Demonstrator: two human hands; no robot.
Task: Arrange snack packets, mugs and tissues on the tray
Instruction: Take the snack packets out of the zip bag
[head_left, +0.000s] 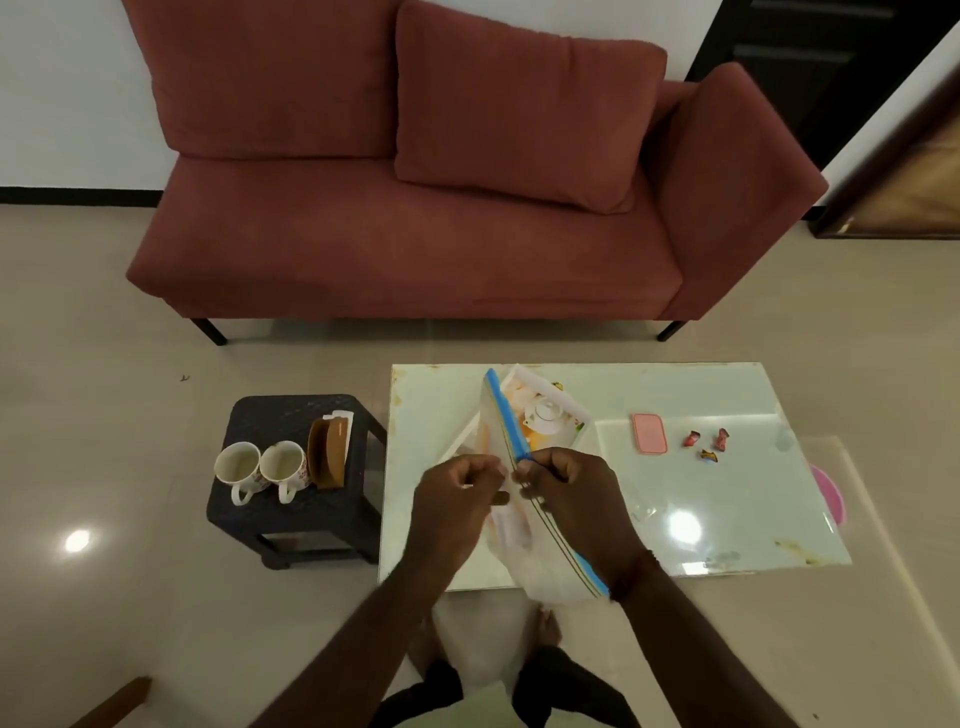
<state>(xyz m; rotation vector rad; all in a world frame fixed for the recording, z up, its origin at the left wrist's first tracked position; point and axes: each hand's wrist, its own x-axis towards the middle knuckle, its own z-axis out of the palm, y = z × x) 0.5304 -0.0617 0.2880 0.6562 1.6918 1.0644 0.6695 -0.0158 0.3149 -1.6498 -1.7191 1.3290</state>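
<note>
Nearest the camera, both hands meet over the near edge of the glass tabletop (727, 519). The left hand (457, 493) and right hand (566, 486) are each closed in a pinch on the blue-zippered top of a clear plastic bag (545, 561), which runs diagonally between them. Just beyond the hands, partly under the bag, lies a white tray (571, 410) with a teapot picture. Right of the hands sit a pink rectangular case (650, 433) and three small snack packets (706, 444), near each other. Left of the hands, on a dark stool (291, 519), stand two mugs (262, 467) side by side, with a brown tissue holder (328, 452) just beside them. Farther off stands a red sofa (415, 234).
</note>
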